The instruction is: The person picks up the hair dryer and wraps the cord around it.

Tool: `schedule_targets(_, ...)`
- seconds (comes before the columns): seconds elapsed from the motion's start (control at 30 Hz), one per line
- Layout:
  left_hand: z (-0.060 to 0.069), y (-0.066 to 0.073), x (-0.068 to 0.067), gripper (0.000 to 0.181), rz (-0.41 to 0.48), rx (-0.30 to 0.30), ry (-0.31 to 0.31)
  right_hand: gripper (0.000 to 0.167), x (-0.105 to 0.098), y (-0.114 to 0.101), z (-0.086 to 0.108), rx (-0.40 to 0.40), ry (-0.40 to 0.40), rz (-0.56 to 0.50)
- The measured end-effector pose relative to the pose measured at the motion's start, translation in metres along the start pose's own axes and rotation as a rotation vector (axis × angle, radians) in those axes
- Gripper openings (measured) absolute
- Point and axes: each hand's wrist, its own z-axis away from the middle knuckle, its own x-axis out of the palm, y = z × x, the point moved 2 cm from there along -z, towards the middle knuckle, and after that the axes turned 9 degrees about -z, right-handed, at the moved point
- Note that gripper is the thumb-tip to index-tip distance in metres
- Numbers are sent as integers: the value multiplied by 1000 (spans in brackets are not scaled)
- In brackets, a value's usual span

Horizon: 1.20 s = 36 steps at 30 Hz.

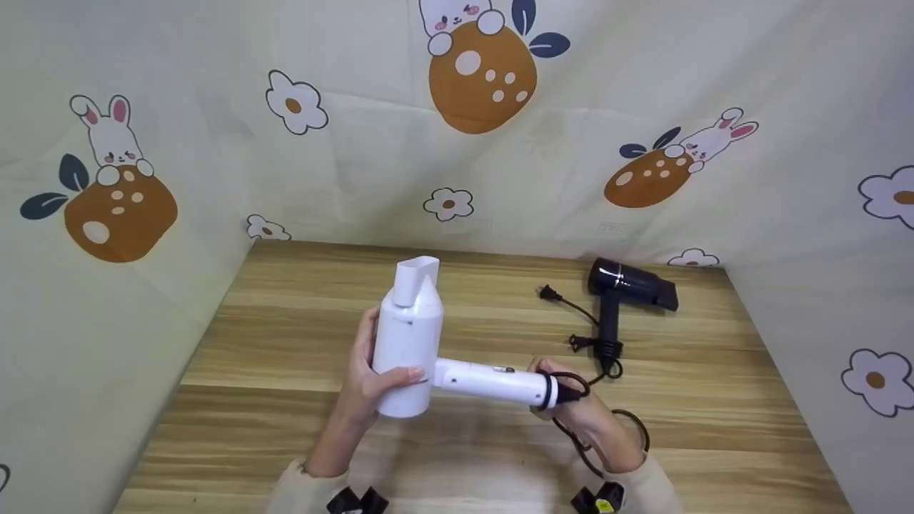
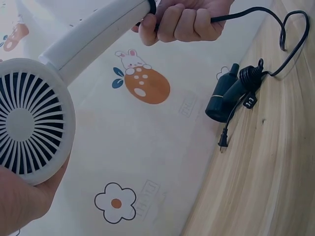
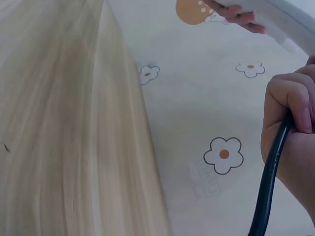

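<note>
My left hand (image 1: 367, 382) is gripping the white hair dryer (image 1: 410, 350) by its barrel, thumb and fingers wrapping round; my right hand (image 1: 582, 414) is closing its curled fingers on the black cord (image 3: 268, 184) at the handle's end. I am holding the dryer above the wooden surface (image 1: 300, 307), between its side edges; a black hair dryer (image 1: 617, 289) is lying near the far right corner.

Cream sleeves (image 1: 303, 494) and boxy black wrist devices (image 1: 345, 502), a yellow-green patch (image 1: 604, 506) on the right one
</note>
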Motion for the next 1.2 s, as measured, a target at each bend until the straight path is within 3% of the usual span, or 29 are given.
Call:
schedule_targets(0.1,0,1,0,69,18,-13,40,15,-2,10,-1,8,50,2)
schedule_targets(0.2,-1,1,-1,66,28,-24,94,29,1,14,-3,7,146,126)
schedule_targets(0.4,-5,-1,-3,61,44,-50,224,30,16,9,-4,-121,264,647)
schedule_targets(0.53,-6,-1,-5,62,24,-60,268,24,24,1,-2,-210,336,972)
schedule_targets(0.7,-6,-1,-8,63,-29,-63,287,15,32,-9,0,-389,304,1242)
schedule_targets(0.87,-6,1,-9,65,-67,-68,268,16,35,-19,2,-568,225,1345)
schedule_targets(1.2,-7,7,-9,70,-157,-46,212,13,37,-48,4,-727,202,1537)
